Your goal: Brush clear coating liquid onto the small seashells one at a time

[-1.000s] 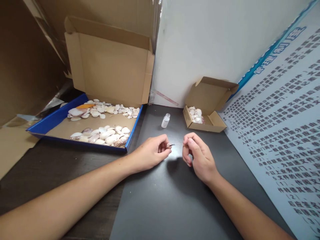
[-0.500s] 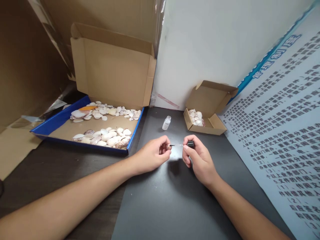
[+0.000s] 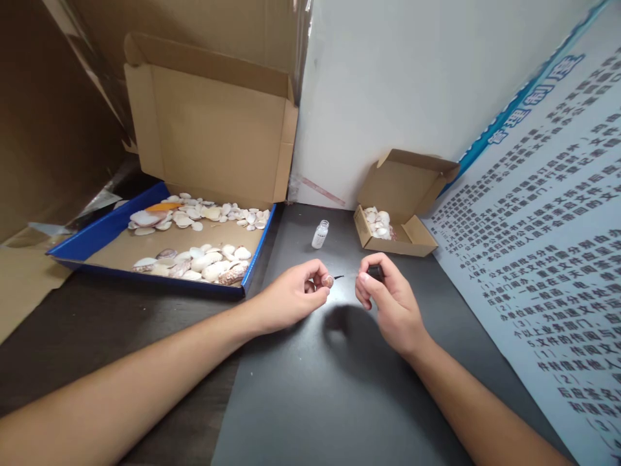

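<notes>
My left hand [image 3: 295,289] pinches a small pinkish-brown shell [image 3: 328,281] between thumb and fingertips; most of it is hidden by them. Facing it, my right hand [image 3: 385,298] is closed around the black cap of a brush [image 3: 375,272]. The brush's thin clear stem points left, and its dark tip [image 3: 338,277] is just to the right of the shell. Whether tip and shell touch I cannot tell. Beyond both hands a small open glass bottle [image 3: 320,235] with a white label stands upright on the grey mat [image 3: 295,395].
At the left an open blue-edged cardboard box [image 3: 109,228] holds many shells [image 3: 213,264] in two groups, with its lid raised. A smaller open cardboard box [image 3: 407,246] with white shells [image 3: 379,223] stands back right. A printed sheet [image 3: 557,259] borders the right side.
My right hand has drawn the brush slightly away to the right, so its tip shows clear of my left fingers. The whole view has shifted a little; the bottle stays put.
</notes>
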{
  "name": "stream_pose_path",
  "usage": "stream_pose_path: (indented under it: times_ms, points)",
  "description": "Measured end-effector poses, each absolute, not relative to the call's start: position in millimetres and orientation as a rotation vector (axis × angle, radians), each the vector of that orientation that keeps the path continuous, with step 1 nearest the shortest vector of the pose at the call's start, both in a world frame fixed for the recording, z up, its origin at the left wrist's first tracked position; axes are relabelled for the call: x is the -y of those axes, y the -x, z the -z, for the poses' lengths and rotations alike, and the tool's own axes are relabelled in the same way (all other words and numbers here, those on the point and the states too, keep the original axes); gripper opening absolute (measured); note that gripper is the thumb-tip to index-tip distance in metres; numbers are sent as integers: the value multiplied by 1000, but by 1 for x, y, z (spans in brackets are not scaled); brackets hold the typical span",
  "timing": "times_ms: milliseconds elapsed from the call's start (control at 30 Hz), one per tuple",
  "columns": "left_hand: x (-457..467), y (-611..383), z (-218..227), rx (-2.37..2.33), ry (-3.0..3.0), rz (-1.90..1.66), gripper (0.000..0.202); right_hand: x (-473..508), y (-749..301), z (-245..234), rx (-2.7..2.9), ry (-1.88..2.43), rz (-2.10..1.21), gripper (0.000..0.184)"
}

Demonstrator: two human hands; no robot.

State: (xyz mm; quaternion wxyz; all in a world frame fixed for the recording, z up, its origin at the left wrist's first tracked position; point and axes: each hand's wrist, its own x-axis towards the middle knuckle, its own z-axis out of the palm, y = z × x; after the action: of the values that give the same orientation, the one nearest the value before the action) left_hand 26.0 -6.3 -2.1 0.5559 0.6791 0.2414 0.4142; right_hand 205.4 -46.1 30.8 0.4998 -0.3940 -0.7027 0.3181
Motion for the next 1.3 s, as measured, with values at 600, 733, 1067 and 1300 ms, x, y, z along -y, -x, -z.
stream_pose_path:
  times_ms: [600,733,1067,1300]
  points:
    - [6,-25,1,-557,-1580,-914,8,49,-206,-27,1797,1042,-712,13]
    - [5,-25,1,-549,-1583,-921,8,48,-206,-29,1823,1157,-603,15]
    - [7,-25,-1,-561,-1615,-922,10,52,-202,-31,1849,1082,-648,13]
    - [7,-23,0,-559,-1609,-892,6,49,-207,-31,1804,1180,-574,16]
